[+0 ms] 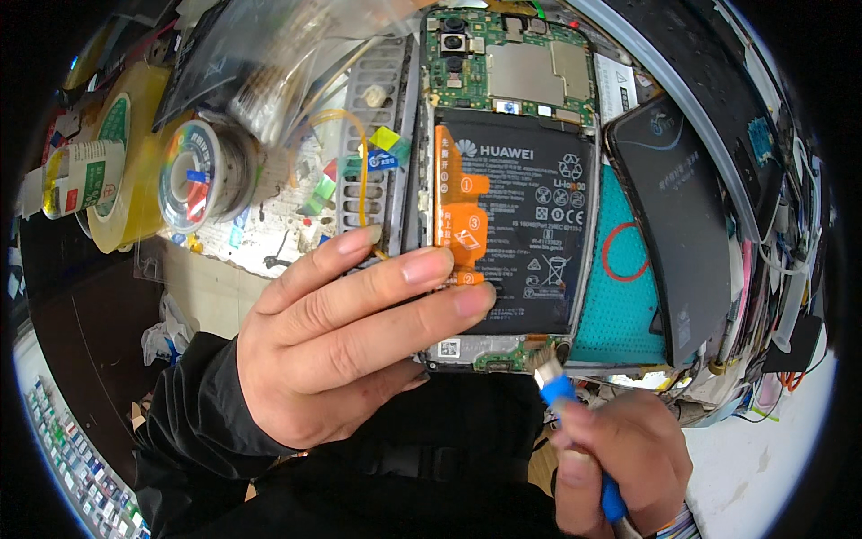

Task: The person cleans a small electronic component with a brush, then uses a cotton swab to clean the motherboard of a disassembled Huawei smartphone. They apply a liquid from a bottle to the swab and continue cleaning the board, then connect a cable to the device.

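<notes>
An opened phone (530, 234) lies upright in the middle, showing a green circuit board (458, 76) at the top, a black battery (539, 287) with an orange tab (467, 229), and a small board (498, 362) at the bottom. My left hand (350, 337) holds the phone by its left side, fingers lying across the battery and tab, thumb tucked at the lower edge. My right hand (620, 463) grips a blue-handled brush (557, 386); its bristles touch the bottom board near the lower right corner.
Solder spool (202, 171), yellow tape roll (135, 207) and clear bags (269, 45) sit at upper left beside a perforated metal plate (377, 81). Right of the phone are a teal mat (597, 305) and a black panel (673, 251), with cables and tools along the far right.
</notes>
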The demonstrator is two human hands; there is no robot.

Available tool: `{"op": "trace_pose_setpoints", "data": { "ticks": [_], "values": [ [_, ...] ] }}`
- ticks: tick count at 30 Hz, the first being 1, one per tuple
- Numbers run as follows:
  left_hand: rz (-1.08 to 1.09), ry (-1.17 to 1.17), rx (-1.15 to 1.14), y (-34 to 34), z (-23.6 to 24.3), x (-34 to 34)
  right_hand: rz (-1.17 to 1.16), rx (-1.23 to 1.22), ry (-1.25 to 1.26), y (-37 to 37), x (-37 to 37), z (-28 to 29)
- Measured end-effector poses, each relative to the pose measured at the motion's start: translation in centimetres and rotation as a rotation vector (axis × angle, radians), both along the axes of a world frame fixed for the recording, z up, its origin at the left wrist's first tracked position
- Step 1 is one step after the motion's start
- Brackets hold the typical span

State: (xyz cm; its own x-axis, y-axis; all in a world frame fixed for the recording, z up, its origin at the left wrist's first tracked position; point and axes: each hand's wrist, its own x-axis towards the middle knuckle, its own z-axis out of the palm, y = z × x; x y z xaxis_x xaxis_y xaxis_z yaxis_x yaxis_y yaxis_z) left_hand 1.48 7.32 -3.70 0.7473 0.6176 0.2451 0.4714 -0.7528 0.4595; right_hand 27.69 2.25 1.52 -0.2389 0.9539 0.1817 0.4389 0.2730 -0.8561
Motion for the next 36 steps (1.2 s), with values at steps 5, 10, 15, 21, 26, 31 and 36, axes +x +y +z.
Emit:
{"op": "trace_pose_setpoints", "data": {
  "ticks": [5, 10, 15, 21, 26, 31, 36],
  "values": [
    [0.001, 0.020, 0.003, -0.1, 0.0, 0.0, -0.067, 0.056, 0.021, -0.1, -0.4, -0.1],
    [0.014, 0.002, -0.012, -0.2, 0.0, -0.1, 0.070, -0.031, 0.041, -0.1, -0.1, 0.0],
    [0.006, 0.026, -0.020, -0.1, 0.3, -0.1, 0.074, -0.014, -0.083, -0.5, -0.6, 0.2],
    [-0.002, 0.008, -0.011, 0.0, 0.0, -0.1, 0.066, -0.020, -0.078, -0.2, -0.2, 0.7],
    [0.000, -0.012, -0.035, 0.0, -0.1, -0.1, 0.168, 0.019, -0.024, 0.9, 0.8, 0.8],
    [-0.006, -0.054, -0.043, 0.2, -0.1, 0.0, -0.022, 0.215, -0.439, 1.7, -0.5, 0.0],
    [-0.017, -0.047, -0.105, 0.3, 0.3, -0.1, 0.118, 0.240, -0.632, 3.1, -1.0, 0.5]
  ]
}}
